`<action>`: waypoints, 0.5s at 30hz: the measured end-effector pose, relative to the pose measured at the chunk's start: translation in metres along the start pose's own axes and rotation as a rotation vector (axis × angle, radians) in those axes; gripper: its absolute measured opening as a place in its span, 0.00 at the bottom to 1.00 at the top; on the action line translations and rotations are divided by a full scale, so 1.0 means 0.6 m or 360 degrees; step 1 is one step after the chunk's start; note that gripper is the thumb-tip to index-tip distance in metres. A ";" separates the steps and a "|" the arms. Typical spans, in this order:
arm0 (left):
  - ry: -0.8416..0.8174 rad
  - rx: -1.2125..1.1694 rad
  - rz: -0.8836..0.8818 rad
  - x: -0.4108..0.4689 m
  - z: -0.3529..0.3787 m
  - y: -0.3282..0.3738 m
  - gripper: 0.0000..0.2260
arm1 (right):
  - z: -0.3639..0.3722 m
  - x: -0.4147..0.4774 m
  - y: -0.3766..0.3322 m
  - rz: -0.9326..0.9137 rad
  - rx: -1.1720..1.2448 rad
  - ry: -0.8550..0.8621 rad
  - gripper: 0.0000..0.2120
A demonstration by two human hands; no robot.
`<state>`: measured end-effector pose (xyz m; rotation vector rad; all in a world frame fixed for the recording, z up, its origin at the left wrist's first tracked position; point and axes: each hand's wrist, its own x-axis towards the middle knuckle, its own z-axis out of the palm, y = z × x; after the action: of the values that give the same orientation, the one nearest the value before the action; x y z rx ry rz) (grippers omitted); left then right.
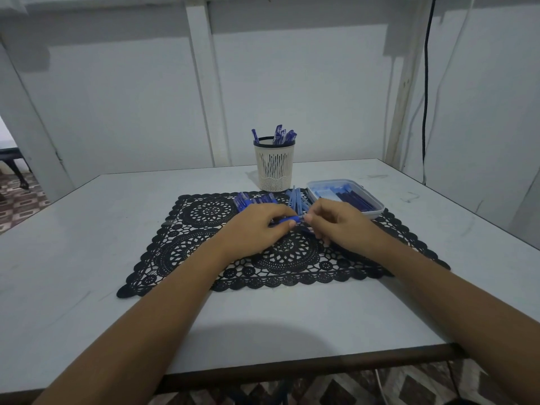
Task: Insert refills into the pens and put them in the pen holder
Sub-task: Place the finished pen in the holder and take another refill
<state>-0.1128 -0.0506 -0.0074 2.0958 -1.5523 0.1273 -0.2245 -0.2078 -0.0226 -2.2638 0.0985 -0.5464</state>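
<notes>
Blue pens (285, 135) in cream pen holder (274, 168)

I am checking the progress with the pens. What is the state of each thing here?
Pen holder: upright, several pens inside.
Tray: uncovered, dark blue pieces inside.
Pen: level, held between both hands.
Left hand: grips the pen.
Right hand: pinches the pen's end.
Loose pens: lying on the mat.

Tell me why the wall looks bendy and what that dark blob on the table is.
Head view: the wide lens bends the wall near the edges; the blob is a soft shadow on the table, probably the person's; the pen looks blurred.
</notes>
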 end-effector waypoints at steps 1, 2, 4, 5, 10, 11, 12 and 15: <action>-0.0002 0.0001 0.0002 0.000 0.000 0.000 0.11 | 0.001 0.000 -0.002 0.0016 -0.0021 0.0003 0.12; -0.0003 0.0001 0.0000 0.000 0.000 -0.001 0.11 | 0.001 -0.001 -0.003 0.0030 -0.0015 0.0006 0.12; -0.0002 0.0003 -0.0002 0.001 0.000 -0.001 0.11 | 0.000 0.000 -0.001 0.0016 0.0069 0.0002 0.07; -0.0005 0.0012 -0.0001 0.002 0.001 -0.001 0.11 | -0.001 0.001 0.000 -0.0007 0.0091 -0.0003 0.04; -0.0033 0.0086 0.0009 0.002 0.005 -0.004 0.12 | -0.002 0.005 0.006 -0.0074 -0.0010 0.0001 0.07; -0.0027 0.0101 0.0009 0.003 0.005 -0.004 0.12 | -0.002 0.004 0.006 -0.0071 -0.0035 0.0002 0.07; -0.0019 0.0117 0.0006 0.004 0.006 -0.005 0.12 | -0.002 0.004 0.007 -0.0069 -0.0053 0.0006 0.08; 0.0032 0.0105 0.0002 0.005 0.006 -0.007 0.11 | -0.003 0.001 0.005 -0.0107 -0.0111 0.0070 0.06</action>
<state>-0.1085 -0.0541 -0.0109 2.1374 -1.5573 0.2021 -0.2243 -0.2111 -0.0232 -2.3300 0.0643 -0.6378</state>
